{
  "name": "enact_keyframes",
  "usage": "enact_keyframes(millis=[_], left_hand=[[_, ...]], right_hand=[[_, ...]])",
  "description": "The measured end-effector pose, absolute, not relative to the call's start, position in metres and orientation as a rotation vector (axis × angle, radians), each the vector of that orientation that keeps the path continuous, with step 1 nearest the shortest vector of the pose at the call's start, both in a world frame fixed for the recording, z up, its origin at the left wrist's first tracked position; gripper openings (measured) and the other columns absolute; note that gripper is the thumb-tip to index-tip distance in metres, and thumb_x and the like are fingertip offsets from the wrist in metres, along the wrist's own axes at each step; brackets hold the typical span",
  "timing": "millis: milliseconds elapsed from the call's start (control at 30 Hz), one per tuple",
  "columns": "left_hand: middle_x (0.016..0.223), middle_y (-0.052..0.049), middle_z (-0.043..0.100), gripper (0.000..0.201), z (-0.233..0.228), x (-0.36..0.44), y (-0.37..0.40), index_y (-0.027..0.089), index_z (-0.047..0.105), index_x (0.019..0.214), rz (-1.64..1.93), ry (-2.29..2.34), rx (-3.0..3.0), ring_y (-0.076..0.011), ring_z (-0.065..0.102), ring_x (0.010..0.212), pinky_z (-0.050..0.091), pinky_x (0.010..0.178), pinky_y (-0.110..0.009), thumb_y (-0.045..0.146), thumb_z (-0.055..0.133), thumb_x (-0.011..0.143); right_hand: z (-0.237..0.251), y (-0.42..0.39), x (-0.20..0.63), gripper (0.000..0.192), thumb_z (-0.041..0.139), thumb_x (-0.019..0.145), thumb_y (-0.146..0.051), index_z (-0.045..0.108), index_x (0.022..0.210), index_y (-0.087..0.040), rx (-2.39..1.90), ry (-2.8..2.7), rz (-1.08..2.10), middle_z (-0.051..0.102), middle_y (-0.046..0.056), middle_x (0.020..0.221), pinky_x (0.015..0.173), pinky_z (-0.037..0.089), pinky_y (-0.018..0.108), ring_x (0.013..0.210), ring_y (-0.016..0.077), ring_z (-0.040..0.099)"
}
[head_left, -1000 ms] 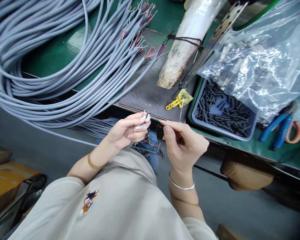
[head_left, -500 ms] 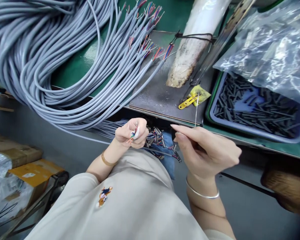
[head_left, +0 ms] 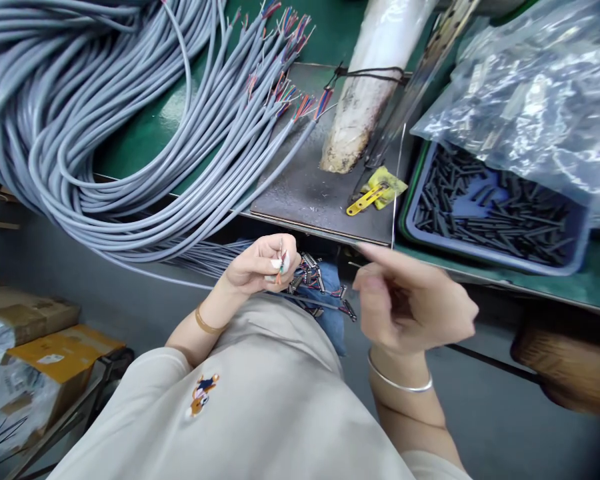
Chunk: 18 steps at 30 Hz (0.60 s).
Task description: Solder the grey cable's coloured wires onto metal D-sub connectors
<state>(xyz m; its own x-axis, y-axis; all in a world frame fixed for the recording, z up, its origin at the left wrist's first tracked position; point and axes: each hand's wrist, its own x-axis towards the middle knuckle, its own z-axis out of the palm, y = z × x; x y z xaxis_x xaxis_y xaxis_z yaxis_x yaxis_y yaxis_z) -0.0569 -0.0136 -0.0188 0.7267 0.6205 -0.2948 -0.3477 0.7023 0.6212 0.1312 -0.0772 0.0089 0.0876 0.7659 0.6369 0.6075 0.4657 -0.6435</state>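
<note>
My left hand [head_left: 265, 263] is closed in a pinch around the end of a multicore cable, whose thin coloured wires [head_left: 281, 267] show between thumb and fingers. My right hand [head_left: 413, 300], blurred by motion, has curled fingers with the index finger reaching left. A short thin strand shows near its thumb; what it grips is unclear. A fine pale strand [head_left: 398, 183] rises above this hand, across the dark board [head_left: 300, 197]; whether the hand holds it is hidden. Below, between the hands, lie wired connectors [head_left: 313, 273] over blue cloth.
Grey cables [head_left: 145, 220] with stripped coloured ends spread over the green table at left. A yellow tool [head_left: 365, 200] and a white wrapped roll [head_left: 357, 107] sit on the board. At right is a blue tray [head_left: 490, 257] of black tubes, partly under a plastic bag [head_left: 530, 113].
My right hand's thumb and index finger have moved apart a little. The pale strand shows higher above it. My left hand has turned slightly, and the whole view has shifted a little.
</note>
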Motion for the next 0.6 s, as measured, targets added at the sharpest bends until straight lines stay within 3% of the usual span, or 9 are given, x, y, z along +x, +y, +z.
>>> enact_keyframes(millis=[100,233,333,433,500,600], left_hand=[[0.054,0.005,0.044,0.042,-0.006,-0.053,-0.012,0.018,0.053,0.069,0.599,0.634,0.627,-0.0021,0.029,0.040,0.020,0.036,-0.015,0.039,0.088,0.063],[0.057,0.007,0.042,0.029,0.019,-0.047,-0.010,0.017,0.058,0.072,0.690,0.710,0.769,-0.0017,0.026,0.044,0.019,0.039,-0.014,0.031,0.083,0.073],[0.062,0.001,0.055,0.016,0.048,-0.040,-0.013,0.017,0.064,0.073,0.771,0.621,1.035,-0.0044,0.039,0.048,0.030,0.043,-0.017,0.022,0.077,0.079],[0.064,-0.002,0.063,0.008,0.074,-0.030,-0.018,0.018,0.070,0.075,0.738,0.436,1.329,-0.0079,0.045,0.049,0.030,0.043,-0.022,0.014,0.069,0.083],[0.064,-0.002,0.064,0.012,0.081,-0.021,-0.021,0.018,0.069,0.073,0.655,0.290,1.457,-0.0071,0.040,0.047,0.031,0.043,-0.023,0.009,0.065,0.081],[0.062,-0.001,0.061,0.010,0.067,-0.010,-0.024,0.017,0.064,0.071,0.582,0.253,1.368,-0.0062,0.039,0.049,0.033,0.046,-0.021,0.012,0.065,0.080]], right_hand=[[0.011,-0.074,0.146,0.043,0.063,0.095,-0.019,0.057,0.136,-0.032,-1.226,-1.443,0.214,0.077,-0.003,0.082,0.046,0.051,0.026,0.052,0.0125,0.067],[0.029,-0.073,0.178,0.019,0.068,0.094,-0.020,0.072,0.110,-0.030,-1.411,-1.513,0.184,0.079,-0.001,0.082,0.060,0.060,0.030,0.069,0.0178,0.077],[0.049,-0.079,0.198,0.021,0.075,0.087,-0.017,0.077,0.099,-0.034,-1.324,-1.622,-0.040,0.073,-0.007,0.068,0.047,0.049,0.025,0.050,0.0120,0.064],[0.062,-0.079,0.215,0.026,0.070,0.089,-0.019,0.074,0.111,-0.032,-1.441,-1.823,-0.271,0.070,-0.007,0.065,0.046,0.040,0.025,0.041,0.0089,0.048],[0.061,-0.073,0.230,0.026,0.061,0.095,-0.023,0.068,0.120,-0.026,-1.716,-1.954,-0.251,0.071,-0.005,0.066,0.050,0.039,0.027,0.044,0.0104,0.051],[0.043,-0.057,0.261,0.021,0.054,0.100,-0.034,0.067,0.108,-0.020,-2.007,-1.961,-0.271,0.073,0.003,0.071,0.055,0.039,0.028,0.055,0.0152,0.060]])
